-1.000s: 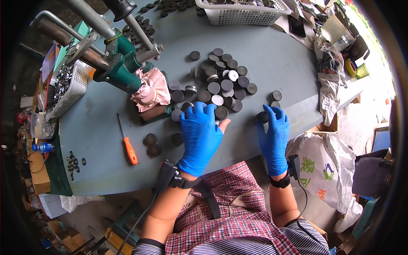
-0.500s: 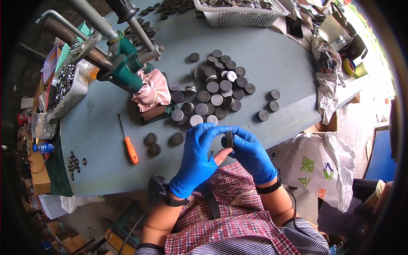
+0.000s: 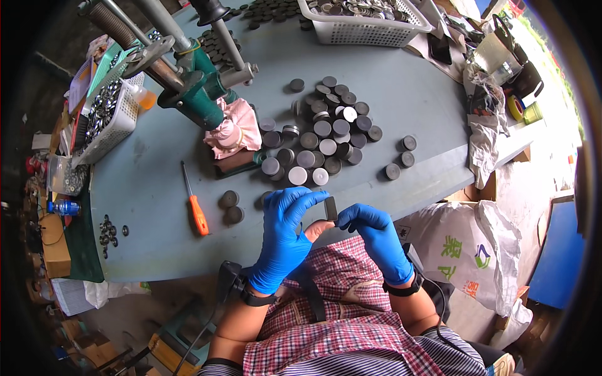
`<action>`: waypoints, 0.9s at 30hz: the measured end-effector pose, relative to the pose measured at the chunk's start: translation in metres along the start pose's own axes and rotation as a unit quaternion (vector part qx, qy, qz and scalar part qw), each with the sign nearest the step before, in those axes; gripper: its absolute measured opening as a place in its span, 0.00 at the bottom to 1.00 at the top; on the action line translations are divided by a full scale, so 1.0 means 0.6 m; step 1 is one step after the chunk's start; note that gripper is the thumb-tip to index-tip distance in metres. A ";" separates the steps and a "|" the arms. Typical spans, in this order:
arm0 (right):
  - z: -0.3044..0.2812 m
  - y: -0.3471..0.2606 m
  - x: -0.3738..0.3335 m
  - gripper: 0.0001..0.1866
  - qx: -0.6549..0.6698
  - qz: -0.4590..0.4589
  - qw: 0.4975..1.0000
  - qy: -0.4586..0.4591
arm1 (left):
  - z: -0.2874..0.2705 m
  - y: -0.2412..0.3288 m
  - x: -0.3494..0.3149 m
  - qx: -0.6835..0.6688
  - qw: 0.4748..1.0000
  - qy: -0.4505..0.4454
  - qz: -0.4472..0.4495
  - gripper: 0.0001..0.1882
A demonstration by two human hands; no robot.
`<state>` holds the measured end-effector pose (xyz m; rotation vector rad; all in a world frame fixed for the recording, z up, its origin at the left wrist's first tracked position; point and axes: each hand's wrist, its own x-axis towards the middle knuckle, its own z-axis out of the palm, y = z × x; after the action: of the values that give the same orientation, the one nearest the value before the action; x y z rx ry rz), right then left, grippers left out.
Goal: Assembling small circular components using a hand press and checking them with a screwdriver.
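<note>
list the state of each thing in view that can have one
Left grip, blue-gloved with thumb bare, pinching the dark disc
Right grip, blue-gloved, fingers curled by the disc, contact unclear
Dark disc, held edge-on to the camera
Orange-handled screwdriver, lying flat
Pink cloth, draped and rumpled
White perforated basket at the top, loaded
Smartphone, lying flat, screen dark
Disc pile, loose, some overlapping

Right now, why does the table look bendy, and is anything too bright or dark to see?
Head view: the table's near edge curves, likely from the wide fisheye lens; head view: the picture's corners go black; head view: past the crumpled paper, the right side is washed out white; head view: the disc in the left fingers looks dark, showing little detail.
</note>
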<state>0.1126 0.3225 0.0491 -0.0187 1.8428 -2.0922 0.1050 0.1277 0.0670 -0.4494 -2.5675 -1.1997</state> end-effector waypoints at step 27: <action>-0.058 0.045 0.063 0.22 -0.507 -0.204 0.819 0.175 | 0.057 -0.078 0.045 0.168 0.984 0.032 -0.049 0.25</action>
<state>0.0755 0.3430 0.0093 -0.3348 3.1991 -1.0667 0.0585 0.1301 0.0235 -0.2075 -2.6887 -0.7699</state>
